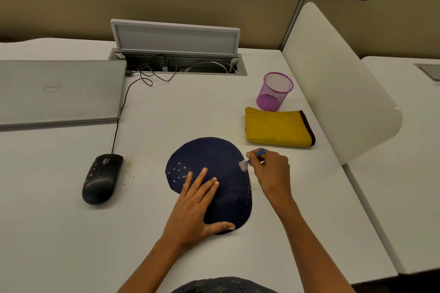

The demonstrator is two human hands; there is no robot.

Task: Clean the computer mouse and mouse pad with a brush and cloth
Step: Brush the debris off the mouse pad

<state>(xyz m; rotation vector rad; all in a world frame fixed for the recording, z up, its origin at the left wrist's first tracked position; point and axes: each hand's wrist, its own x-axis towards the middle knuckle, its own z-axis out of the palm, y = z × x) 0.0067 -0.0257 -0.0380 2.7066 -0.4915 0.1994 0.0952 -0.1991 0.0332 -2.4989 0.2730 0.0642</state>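
Observation:
A dark blue mouse pad point(214, 157) lies on the white desk, speckled with pale crumbs at its left and right parts. My left hand point(195, 204) rests flat on the pad with straight fingers, thumb along the near edge. My right hand point(271, 173) grips a small blue-handled brush point(252, 158); its pale bristles touch the pad's right edge. A black wired mouse point(101, 179) sits to the left, dusty on top, with crumbs on the desk beside it. A folded yellow cloth point(277, 127) lies beyond the pad on the right.
A purple mesh cup point(275, 91) stands behind the cloth. A closed grey laptop point(59, 93) lies at the far left. An open cable hatch point(177, 64) with cords sits at the back. A white divider panel point(333, 83) borders the desk's right side.

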